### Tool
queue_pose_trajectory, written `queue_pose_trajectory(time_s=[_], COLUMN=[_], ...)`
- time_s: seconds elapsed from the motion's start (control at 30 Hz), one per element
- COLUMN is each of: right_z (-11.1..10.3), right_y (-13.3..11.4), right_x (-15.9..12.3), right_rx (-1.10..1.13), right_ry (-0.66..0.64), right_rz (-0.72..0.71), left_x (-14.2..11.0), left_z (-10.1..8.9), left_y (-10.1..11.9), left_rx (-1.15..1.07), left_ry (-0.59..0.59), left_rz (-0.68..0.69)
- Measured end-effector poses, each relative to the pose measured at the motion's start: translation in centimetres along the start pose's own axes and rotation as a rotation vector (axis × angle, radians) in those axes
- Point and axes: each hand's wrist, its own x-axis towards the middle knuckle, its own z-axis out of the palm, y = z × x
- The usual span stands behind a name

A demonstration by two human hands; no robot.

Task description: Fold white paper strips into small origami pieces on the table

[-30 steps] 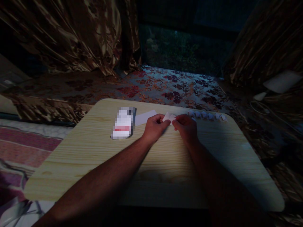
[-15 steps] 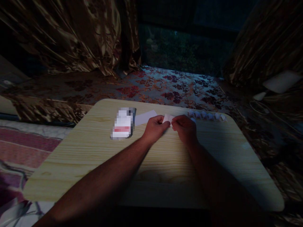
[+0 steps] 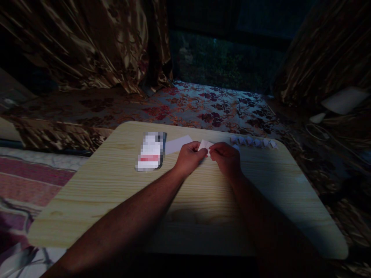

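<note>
Along the near edge of the worktop (image 3: 110, 193), both our bare forearms (image 3: 130, 210) reach forward over pale wood grain, with striped bedding (image 3: 31, 187) off to the left. Farther up, our left hand (image 3: 188, 158) grips a small creased white paper (image 3: 204, 144), thumb on top and fingers curled behind it; our right hand (image 3: 228, 158) pinches its right side with the fingertips. We have the paper between our two hands over the worktop's far half; whether it touches the wood, we cannot tell. To our left lies a phone-like object (image 3: 150, 152), its face pixelated, and between it and our left hand rests a flat white sheet (image 3: 178, 144). Just beyond our right hand, a row of small white pieces (image 3: 257, 142) runs toward the far right corner. Past the far edge we see a floral cloth (image 3: 203, 100), a white lamp-like thing (image 3: 344, 99) at right, patterned curtains (image 3: 116, 46) and dim greenery (image 3: 217, 58).
</note>
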Motion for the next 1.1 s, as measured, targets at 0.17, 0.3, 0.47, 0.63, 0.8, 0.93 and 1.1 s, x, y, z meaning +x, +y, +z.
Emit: queue_pose_trajectory(time_s=[0.17, 0.3, 0.47, 0.63, 0.8, 0.93, 1.1], right_z=[-0.05, -0.04, -0.24, -0.37, -0.36, -0.48, -0.45], right_y=[-0.48, -0.53, -0.03, -0.07, -0.34, -0.70, -0.54], right_x=[-0.08, -0.06, 0.01, 0.07, 0.12, 0.17, 0.08], right_rx=[0.022, 0.024, -0.051, -0.079, -0.116, -0.146, -0.165], right_ry=[-0.047, -0.063, -0.082, -0.080, -0.071, -0.072, -0.080], right_rz=[-0.028, -0.057, -0.130, -0.223, -0.236, -0.245, -0.174], left_x=[0.10, 0.05, -0.01, -0.02, 0.05, 0.10, 0.18], left_z=[-0.07, -0.08, -0.10, -0.11, -0.17, -0.23, -0.30], left_y=[-0.28, -0.26, -0.13, -0.08, -0.14, -0.30, -0.52], left_rx=[-0.075, -0.098, -0.090, -0.100, -0.099, -0.096, -0.082], left_ry=[0.006, 0.002, 0.012, 0.004, 0.000, -0.010, 0.002], left_rz=[-0.016, -0.016, -0.014, -0.022, -0.021, -0.015, -0.010])
